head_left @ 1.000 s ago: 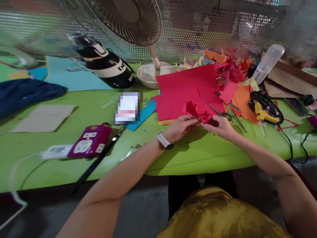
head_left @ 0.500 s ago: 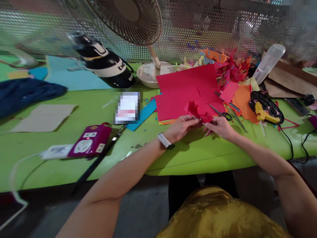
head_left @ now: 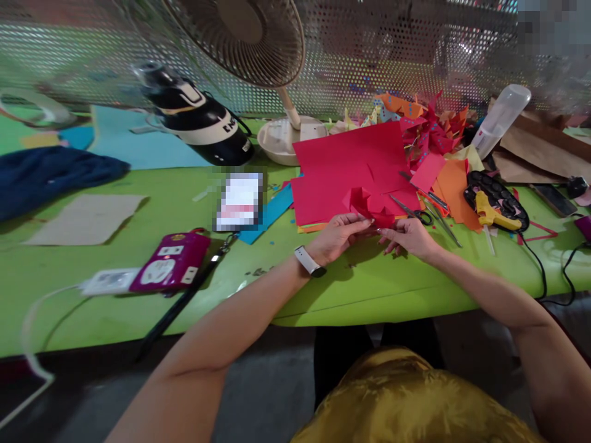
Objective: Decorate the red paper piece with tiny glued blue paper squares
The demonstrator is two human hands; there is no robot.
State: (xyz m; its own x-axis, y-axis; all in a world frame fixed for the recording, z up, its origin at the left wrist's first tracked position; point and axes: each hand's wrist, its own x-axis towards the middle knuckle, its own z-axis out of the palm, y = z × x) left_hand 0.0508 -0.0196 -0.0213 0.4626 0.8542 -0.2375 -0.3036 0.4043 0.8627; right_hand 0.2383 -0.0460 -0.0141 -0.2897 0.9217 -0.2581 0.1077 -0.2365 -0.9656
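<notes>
Both hands pinch one folded piece of red paper [head_left: 368,205] just above the near edge of the paper stack. My left hand [head_left: 340,235], with a watch on its wrist, is closed on the paper's left side. Its right side is between the thumb and fingers of my right hand [head_left: 410,238], whose lower fingers curl beneath. Part of the folds hides behind the fingertips. Flat red sheets [head_left: 327,163] lie just beyond. Scissors [head_left: 418,213] with dark handles rest right of the paper, near tweezers [head_left: 447,227].
A yellow glue gun [head_left: 495,212] lies on a black tray at right. Cut paper shapes [head_left: 431,126] are heaped behind the sheets. A fan [head_left: 293,132], a black bottle [head_left: 207,129], a phone [head_left: 240,200] and a purple power strip [head_left: 170,261] stand or lie leftward.
The view has shifted very slightly, so the table items sit a little further right. Both hands keep their grip on the folded red paper, with barely any finger movement.
</notes>
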